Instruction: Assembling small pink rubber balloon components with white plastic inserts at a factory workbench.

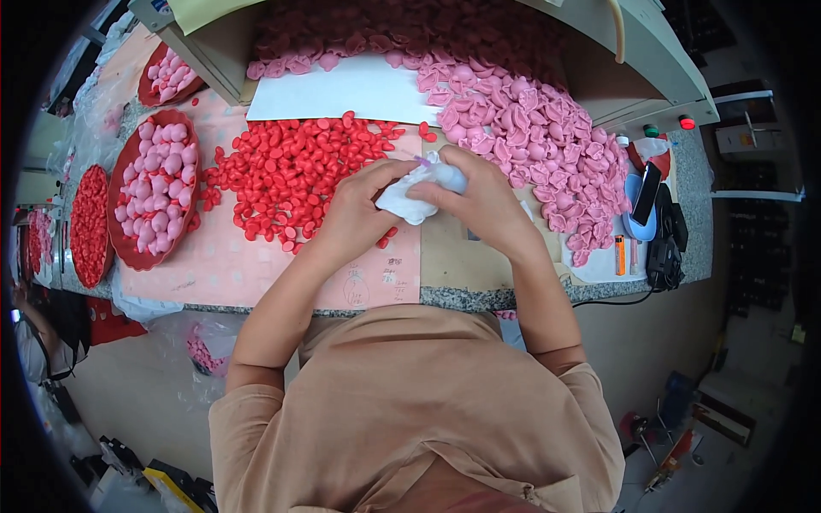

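Over the near middle of the workbench, my left hand [357, 209] and my right hand [486, 203] meet around a crumpled white cloth [409, 203]. Fingers of both are closed on it. A pale, bluish-white rounded thing [450, 177] shows at the cloth's right side, by my right hand; its kind is hard to tell, and a bit of purple shows near it. Just left of and beyond my left hand lies a heap of small red rounded pieces [286, 171]. A wide spread of pink shell-like pieces [547, 145] lies beyond and right of my right hand.
At left stand a red scalloped tray [115, 224] of pink balls, another tray [144, 90] behind it, and a tray of red pieces [90, 227]. A grey cabinet [676, 73] overhangs the back. At right are a black phone [647, 193] and an orange tube [620, 255].
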Demonstrator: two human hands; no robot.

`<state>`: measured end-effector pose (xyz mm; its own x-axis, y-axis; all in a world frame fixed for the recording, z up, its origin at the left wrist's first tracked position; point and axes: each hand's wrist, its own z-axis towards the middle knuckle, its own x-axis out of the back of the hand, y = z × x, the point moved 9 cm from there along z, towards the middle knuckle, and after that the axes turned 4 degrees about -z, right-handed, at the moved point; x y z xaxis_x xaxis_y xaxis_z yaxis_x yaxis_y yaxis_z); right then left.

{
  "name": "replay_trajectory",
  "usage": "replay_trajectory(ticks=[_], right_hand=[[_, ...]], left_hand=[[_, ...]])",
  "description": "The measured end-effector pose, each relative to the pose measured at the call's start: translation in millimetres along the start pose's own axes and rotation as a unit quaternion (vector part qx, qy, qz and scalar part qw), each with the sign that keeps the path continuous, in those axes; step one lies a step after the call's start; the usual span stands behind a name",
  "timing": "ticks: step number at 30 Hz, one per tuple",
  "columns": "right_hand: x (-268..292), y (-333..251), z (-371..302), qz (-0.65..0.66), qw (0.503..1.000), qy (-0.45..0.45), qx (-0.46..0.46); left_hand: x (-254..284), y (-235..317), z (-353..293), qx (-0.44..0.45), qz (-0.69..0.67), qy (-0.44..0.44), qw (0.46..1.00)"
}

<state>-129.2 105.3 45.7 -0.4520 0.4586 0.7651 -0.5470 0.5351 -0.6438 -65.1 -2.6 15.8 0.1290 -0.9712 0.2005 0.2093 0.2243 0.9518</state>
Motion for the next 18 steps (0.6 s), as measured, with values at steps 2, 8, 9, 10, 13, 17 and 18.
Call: replay_trajectory(ticks=[2,8,9,10,13,17,18], right_hand=[[-10,21,1,0.145,0.987,-0.028,-0.067],[2,15,-8,0.066,0.995,-0.041,-0.065],[6,21,-10,0.066,0.995,-0.041,-0.064],[13,31,-12,0.049,0.996,-0.028,-0.072],[22,39,-19,0.153,0.983,0.008,-0.101],[15,15,-11,0.208,0.974,-0.012,-0.091],[3,13,-4,0.092,0.995,-0.024,-0.042]], left_hand=[[-6,-11,-2,0.103,-0.077,-0.041,0.991],[-16,-25,-11,0.171,-0.182,-0.059,0.966],[-17,-26,-10,0.172,-0.181,-0.059,0.967],[-16,-23,-4,0.143,-0.256,-0.047,0.955],[-13,-11,0,0.088,-0.307,-0.029,0.947],[-16,-16,-5,0.139,-0.200,-0.035,0.969],[-15,-18,-6,0.160,-0.177,-0.037,0.970]])
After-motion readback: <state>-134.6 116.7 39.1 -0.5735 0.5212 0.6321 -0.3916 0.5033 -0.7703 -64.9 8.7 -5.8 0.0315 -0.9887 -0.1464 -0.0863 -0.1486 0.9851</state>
